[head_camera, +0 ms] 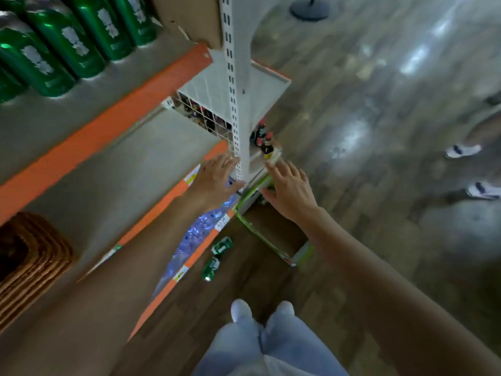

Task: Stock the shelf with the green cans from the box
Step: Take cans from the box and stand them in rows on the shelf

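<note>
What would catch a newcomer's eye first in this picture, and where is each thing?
First, the row of green cans standing on the orange-edged shelf at upper left. Next, the left hand and right hand, both open, stretched down toward the green-rimmed box on the floor. Two loose cans lie on the floor beside the box.

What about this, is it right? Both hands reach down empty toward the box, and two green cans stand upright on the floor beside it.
Not quite: in the head view the two green cans lie on their sides on the floor, not upright. The rest holds: the left hand and right hand reach down empty, fingers straight, toward the box.
</note>
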`<state>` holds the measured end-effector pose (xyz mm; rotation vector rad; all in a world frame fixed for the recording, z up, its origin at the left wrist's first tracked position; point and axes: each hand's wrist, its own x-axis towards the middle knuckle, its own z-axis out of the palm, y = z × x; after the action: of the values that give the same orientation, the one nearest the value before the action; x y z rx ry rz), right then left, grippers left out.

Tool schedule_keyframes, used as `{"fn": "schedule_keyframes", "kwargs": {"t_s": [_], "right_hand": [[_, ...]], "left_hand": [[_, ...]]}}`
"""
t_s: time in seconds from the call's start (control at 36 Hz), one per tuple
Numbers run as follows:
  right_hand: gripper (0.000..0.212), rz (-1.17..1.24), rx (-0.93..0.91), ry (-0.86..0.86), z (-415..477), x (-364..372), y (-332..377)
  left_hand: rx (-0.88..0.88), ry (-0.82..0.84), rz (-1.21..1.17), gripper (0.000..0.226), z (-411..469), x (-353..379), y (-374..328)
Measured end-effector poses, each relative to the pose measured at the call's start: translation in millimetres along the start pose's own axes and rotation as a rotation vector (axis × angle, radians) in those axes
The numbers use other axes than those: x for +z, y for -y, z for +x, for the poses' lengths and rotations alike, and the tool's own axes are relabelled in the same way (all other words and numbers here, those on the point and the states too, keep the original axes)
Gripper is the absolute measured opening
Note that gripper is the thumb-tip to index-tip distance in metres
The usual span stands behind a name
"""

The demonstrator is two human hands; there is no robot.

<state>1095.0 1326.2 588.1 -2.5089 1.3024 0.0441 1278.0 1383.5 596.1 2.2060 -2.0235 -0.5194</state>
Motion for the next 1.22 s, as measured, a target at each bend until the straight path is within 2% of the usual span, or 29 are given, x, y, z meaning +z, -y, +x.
{"fn": "schedule_keyframes", "kwargs": {"t_s": [0.14,0.47,1.03,1.22], "right_hand": [[0.063,0.032,0.144,0.048,-23.3,6.7,-50.7],[0.067,0.080,0.337,0.143,-43.2,38.0,-113.2],[0.069,0.219,0.729,0.150,29.7,71.5,-97.8],[0.070,0.223,0.782,0.209,35.9,102.2,-112.2]], "left_hand": [[0.063,0.069,-0.034,0.059,22.5,24.1,-40.6],[0.086,0.259,0.036,0.059,57.5,72.2,-79.9],[0.417,0.488,0.119,0.065,182.2,74.4,-19.4],[0.423,0.610,0.128,0.065,200.0,104.9,-16.0]]}}
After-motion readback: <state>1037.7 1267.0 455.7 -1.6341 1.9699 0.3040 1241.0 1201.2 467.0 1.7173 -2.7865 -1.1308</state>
